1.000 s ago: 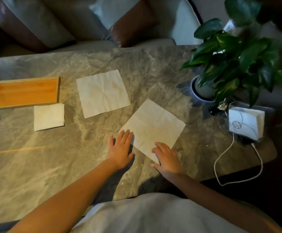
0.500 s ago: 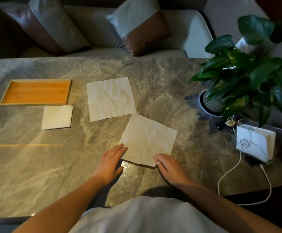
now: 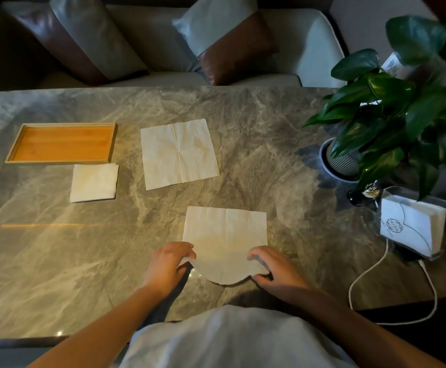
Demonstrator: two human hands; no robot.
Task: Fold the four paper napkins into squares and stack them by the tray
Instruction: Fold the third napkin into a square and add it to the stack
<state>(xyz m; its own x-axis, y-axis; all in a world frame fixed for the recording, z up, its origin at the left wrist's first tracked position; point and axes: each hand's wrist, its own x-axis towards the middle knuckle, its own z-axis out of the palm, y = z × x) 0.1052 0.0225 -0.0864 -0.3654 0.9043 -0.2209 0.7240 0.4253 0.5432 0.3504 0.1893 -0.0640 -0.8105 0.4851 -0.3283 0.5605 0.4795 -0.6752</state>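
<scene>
Your left grip (image 3: 169, 264) and right grip (image 3: 275, 269) each pinch a near corner of the napkin (image 3: 225, 232), which lies flat just beyond them, its near edge lifted and sagging between. Lift one corner faster and the fold may skew; a hard tug could tear it. The folded stack (image 3: 94, 183) sits far left, beside the tray (image 3: 59, 125).

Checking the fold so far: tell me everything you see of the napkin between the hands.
The napkin is a thin, pale, wrinkled paper square, unfolded, with a crease down its middle. Its far part lies flat on the table; the left hand and right hand pinch its near corners, lifted, and the edge between them curves.
</scene>
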